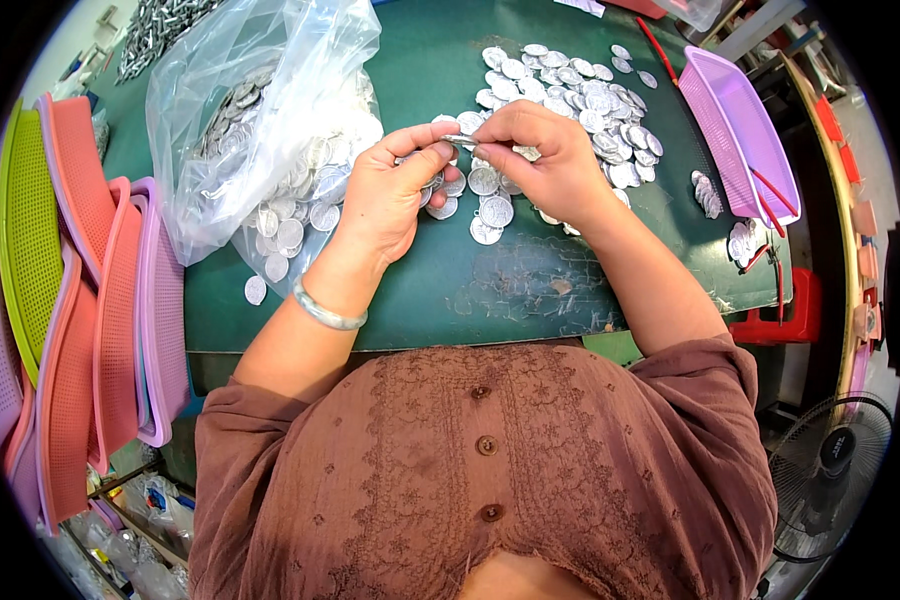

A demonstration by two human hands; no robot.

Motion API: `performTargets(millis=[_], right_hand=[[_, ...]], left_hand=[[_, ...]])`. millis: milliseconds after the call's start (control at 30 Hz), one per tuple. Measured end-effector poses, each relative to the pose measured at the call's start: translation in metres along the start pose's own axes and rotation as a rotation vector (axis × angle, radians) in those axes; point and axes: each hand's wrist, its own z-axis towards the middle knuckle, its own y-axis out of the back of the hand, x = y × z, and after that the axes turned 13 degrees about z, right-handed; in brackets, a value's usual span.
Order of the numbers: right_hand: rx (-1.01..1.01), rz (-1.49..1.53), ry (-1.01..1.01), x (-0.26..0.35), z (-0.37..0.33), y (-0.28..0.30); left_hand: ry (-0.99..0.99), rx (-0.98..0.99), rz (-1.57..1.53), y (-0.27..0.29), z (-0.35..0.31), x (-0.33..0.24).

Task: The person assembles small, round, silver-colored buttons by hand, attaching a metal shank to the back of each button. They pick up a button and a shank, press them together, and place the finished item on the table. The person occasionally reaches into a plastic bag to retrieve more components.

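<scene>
At the middle of the dark green surface [410, 310], the left hand [392, 190] and the right hand [553, 160] pinch a flat silver coin-like piece [460, 139] between thumbs and fingers. A broad heap of round silver metal discs [600, 105] lies from there toward the far edge. Toward the left edge sits a clear plastic bag [305, 60] with more discs in and beside it; one loose silver disc [255, 290] lies near the near left corner. A purple openwork plastic basket [745, 140] runs along the right edge, a small cluster of discs [707, 195] just beside it
</scene>
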Motion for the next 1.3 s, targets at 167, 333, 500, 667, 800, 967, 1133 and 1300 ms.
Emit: performTargets(millis=[167,333,500,667,800,967,1133,1300], right_hand=[[-0.004,-0.071,0.093,0.0007,0.0002,-0.0016],[0.004,-0.112,0.153,0.0017,0.0002,-0.0023],[0.000,-0.156,0.203,0.0047,0.0005,-0.0038],[-0.010,-0.170,0.217,0.0048,0.0007,-0.0051],[-0.010,-0.152,0.182,0.0012,-0.0004,-0.0045],[-0.019,-0.063,0.087,0.0006,-0.0013,-0.0062],[-0.015,-0.043,0.068,0.0007,-0.0024,-0.0077],[-0.013,-0.052,0.069,0.0008,-0.0030,-0.0083]], left_hand=[[0.005,-0.018,-0.012,-0.0015,-0.0005,-0.0003],[0.002,-0.021,-0.020,-0.0021,-0.0007,-0.0006],[-0.008,0.001,-0.036,-0.0018,-0.0003,-0.0005],[-0.010,0.030,-0.040,-0.0016,-0.0004,-0.0006],[-0.010,0.077,-0.007,-0.0010,-0.0021,-0.0018],[-0.006,0.095,-0.007,-0.0024,-0.0039,-0.0040],[-0.004,0.110,-0.019,-0.0024,-0.0042,-0.0033],[-0.018,0.133,-0.030,-0.0022,-0.0039,-0.0029]])
